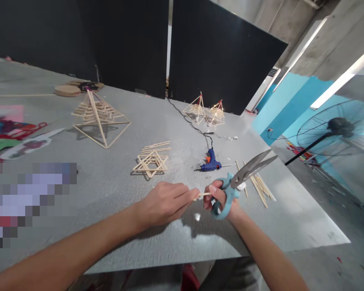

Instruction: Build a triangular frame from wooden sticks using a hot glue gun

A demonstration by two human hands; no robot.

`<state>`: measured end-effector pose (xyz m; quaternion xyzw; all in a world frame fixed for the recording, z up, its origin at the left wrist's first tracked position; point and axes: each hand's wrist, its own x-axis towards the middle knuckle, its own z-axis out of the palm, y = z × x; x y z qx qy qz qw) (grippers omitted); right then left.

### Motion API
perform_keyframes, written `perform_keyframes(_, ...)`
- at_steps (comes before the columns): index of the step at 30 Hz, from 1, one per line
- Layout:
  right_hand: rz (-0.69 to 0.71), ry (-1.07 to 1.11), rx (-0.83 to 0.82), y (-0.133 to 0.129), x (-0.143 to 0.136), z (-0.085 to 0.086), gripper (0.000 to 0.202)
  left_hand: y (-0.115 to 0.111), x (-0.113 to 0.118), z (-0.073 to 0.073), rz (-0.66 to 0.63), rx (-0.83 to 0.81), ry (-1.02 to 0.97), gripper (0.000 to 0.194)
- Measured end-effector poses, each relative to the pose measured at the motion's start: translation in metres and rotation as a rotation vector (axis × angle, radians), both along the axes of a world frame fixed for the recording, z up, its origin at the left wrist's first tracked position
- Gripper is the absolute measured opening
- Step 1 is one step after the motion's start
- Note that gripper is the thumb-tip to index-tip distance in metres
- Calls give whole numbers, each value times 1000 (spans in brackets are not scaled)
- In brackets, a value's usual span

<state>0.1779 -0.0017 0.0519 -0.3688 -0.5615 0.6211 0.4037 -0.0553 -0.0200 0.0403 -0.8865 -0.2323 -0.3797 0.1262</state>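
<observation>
My left hand is closed, its fingertips pinching one end of a short pale stick. The stick reaches across to my right hand, which is closed around the handles of light-blue scissors. The scissor blades point up and to the right, away from the stick. Beyond my left hand, a star-shaped stick frame lies flat beside several loose sticks. A blue glue gun rests on its side past my right hand. More sticks lie to the right.
On the grey table stand a stick pyramid at the left and two smaller ones at the back. Coloured cutouts lie far left. Black panels rise behind, and a fan stands right of the table.
</observation>
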Motion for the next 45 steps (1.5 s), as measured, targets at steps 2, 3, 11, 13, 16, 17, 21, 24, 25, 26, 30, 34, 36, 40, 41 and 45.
perform_keyframes(2,12,23,-19,-1,-1,-2,59,-1,1,-3,-18,-21,-49,21)
perform_keyframes(3,19,33,-29,-2,-1,-3,58,-2,3,-4,-22,-27,-70,20)
perform_keyframes(11,41,156,-126,6,-8,-10,57,-17,17,1,-64,-83,-338,18)
perform_keyframes(13,-7,191,-128,14,-6,-10,55,-15,17,-2,-37,-127,-364,16)
perform_keyframes(16,-82,220,-117,23,-2,-11,56,-7,16,-11,-9,-276,-330,19)
perform_keyframes(17,-96,218,-118,25,-2,-12,56,-3,16,-13,-5,-346,-320,20)
perform_keyframes(21,-73,175,-148,21,-6,-17,56,2,21,-18,37,-536,-392,24)
perform_keyframes(24,-23,142,-175,13,-12,-22,59,0,28,-12,16,-697,-536,28)
perform_keyframes(25,-10,135,-178,11,-14,-23,59,-2,30,-8,-32,-778,-585,28)
perform_keyframes(26,-1,129,-180,8,-15,-23,59,-3,31,-5,-90,-856,-624,27)
perform_keyframes(30,11,114,-176,4,-16,-21,60,-5,32,2,-224,-998,-693,34)
perform_keyframes(34,22,76,-168,2,-16,-19,62,-5,30,1,-235,-1024,-716,37)
perform_keyframes(36,33,46,-158,2,-16,-18,63,-6,30,0,-211,-996,-716,35)
perform_keyframes(40,7,-26,-86,8,-10,-14,66,-6,28,0,-135,-940,-680,36)
perform_keyframes(41,-11,-50,-59,12,-8,-13,66,-6,28,0,-112,-928,-676,38)
perform_keyframes(45,-64,-208,54,29,8,-6,59,-6,24,4,-89,-909,-693,41)
